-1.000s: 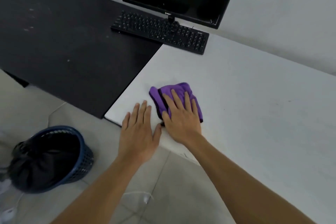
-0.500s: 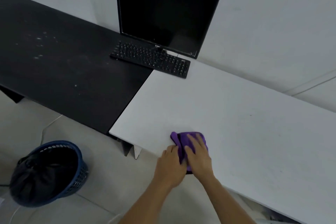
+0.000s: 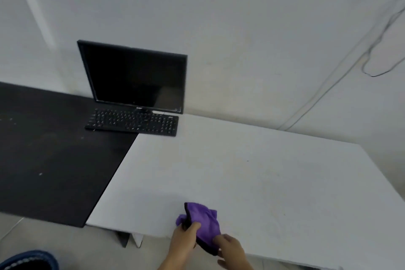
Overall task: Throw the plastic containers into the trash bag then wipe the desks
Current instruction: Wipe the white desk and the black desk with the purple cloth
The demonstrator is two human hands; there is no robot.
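Lifted since the earlier frame off the white desk [image 3: 252, 171], cloth [image 3: 206, 222] now bunched at the near edge, pinched by left hand [image 3: 185, 238] and right hand [image 3: 231, 250], likely for refolding, black desk [image 3: 54, 149] beyond still speckled.

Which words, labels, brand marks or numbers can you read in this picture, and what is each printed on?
None can be read.
Monitor: a small mark on the lower bezel, too blurred to read.
Keyboard: key legends, too small and blurred to read.
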